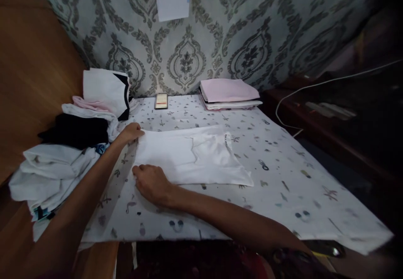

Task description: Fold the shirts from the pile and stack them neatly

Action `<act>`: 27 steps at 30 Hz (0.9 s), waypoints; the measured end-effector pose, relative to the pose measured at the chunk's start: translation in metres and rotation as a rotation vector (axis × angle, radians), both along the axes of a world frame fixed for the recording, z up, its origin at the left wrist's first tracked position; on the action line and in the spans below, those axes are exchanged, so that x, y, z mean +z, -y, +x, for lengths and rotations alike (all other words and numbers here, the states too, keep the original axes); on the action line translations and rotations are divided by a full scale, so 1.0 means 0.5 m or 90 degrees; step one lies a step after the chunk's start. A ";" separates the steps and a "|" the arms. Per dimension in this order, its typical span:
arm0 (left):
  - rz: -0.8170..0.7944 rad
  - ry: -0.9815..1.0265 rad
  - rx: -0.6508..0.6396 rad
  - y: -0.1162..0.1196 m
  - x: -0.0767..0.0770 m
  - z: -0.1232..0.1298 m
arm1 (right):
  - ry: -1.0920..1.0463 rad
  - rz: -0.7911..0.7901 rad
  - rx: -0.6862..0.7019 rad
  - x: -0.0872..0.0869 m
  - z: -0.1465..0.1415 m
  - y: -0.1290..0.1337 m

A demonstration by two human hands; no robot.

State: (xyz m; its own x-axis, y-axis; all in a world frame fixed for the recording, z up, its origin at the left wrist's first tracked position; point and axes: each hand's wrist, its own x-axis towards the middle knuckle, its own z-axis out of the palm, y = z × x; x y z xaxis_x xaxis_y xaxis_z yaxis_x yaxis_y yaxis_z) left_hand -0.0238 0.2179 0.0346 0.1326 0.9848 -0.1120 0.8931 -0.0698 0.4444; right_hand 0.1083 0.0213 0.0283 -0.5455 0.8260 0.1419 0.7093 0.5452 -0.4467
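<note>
A white garment (166,153), folded lengthwise with a pocket-like outline on it, lies on the patterned cloth of the table (283,203). My left hand (131,132) pinches its far left corner. At the near left corner, my right hand (153,183) has its fingers closed on the edge. The garment's right end is uneven and slightly wrinkled, with one point reaching toward the near right.
Loose clothes, white, black and pink (77,132), are heaped at the left beside a wooden panel (28,60). A folded stack (229,92) sits at the back, with a small framed card (161,101) left of it. A white cable (333,78) runs at the right.
</note>
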 end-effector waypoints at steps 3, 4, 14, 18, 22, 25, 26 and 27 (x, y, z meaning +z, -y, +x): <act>-0.002 0.036 -0.004 0.009 0.023 0.013 | -0.269 -0.123 -0.157 0.004 0.031 -0.002; -0.010 0.067 -0.008 0.014 0.033 0.021 | -0.368 -0.162 -0.198 0.005 0.045 -0.001; -0.264 0.384 -0.115 0.009 0.076 0.200 | -0.804 -0.448 -0.347 -0.011 0.233 0.066; -0.316 0.317 -0.180 0.006 0.048 0.263 | -0.841 -0.525 -0.413 -0.016 0.272 0.090; -0.307 0.241 -0.237 0.004 0.031 0.283 | -0.845 -0.575 -0.418 -0.012 0.283 0.098; -0.237 0.210 -0.248 -0.004 0.023 0.281 | -0.833 -0.607 -0.396 -0.009 0.284 0.098; -0.204 0.207 -0.254 -0.007 0.021 0.281 | -0.830 -0.609 -0.387 -0.008 0.283 0.099; -0.169 0.209 -0.262 -0.009 0.019 0.281 | -0.826 -0.606 -0.381 -0.008 0.283 0.100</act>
State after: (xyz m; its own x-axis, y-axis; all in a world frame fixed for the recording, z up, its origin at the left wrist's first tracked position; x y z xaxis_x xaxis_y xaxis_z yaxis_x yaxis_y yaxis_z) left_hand 0.1167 0.2223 0.0439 0.5677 0.7887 -0.2362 0.6289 -0.2303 0.7425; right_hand 0.2499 -0.0286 0.0242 -0.0869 0.9054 -0.4155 -0.3600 -0.4174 -0.8344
